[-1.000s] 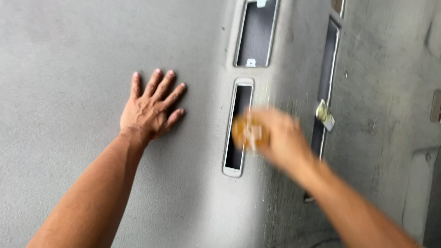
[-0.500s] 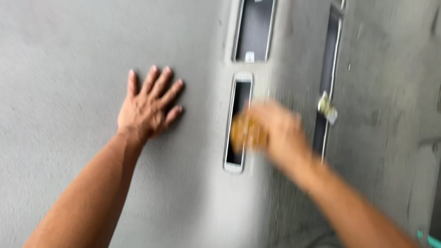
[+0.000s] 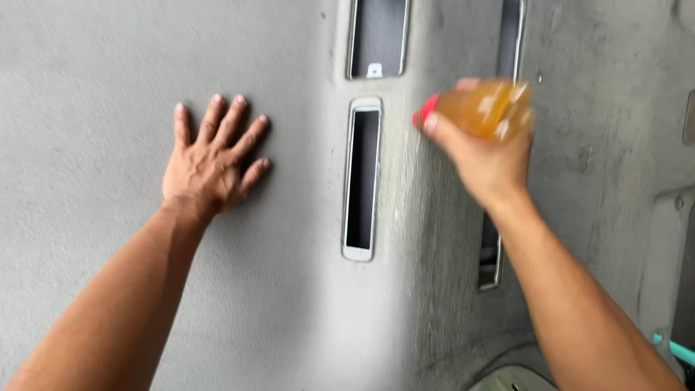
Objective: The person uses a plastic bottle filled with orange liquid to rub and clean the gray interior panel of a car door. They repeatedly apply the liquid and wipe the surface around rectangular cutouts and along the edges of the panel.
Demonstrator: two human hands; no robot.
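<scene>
My left hand lies flat with fingers spread on a grey fabric-covered panel, holding nothing. My right hand is raised to the right of it and grips a small clear bottle of amber liquid with a red cap, lying sideways with the cap pointing left. The bottle is blurred by motion. A faint streak of spray or wet marks runs down the panel below the bottle's cap. A long narrow slot with a pale frame sits between my two hands.
A second framed slot lies above the first. Another narrow framed slot runs behind my right wrist. A stained grey surface lies to the right, with a teal object at the lower right edge.
My right hand has risen and moved right with the bottle, from in front of the middle slot to above and right of it. My left hand has stayed pressed on the panel.
</scene>
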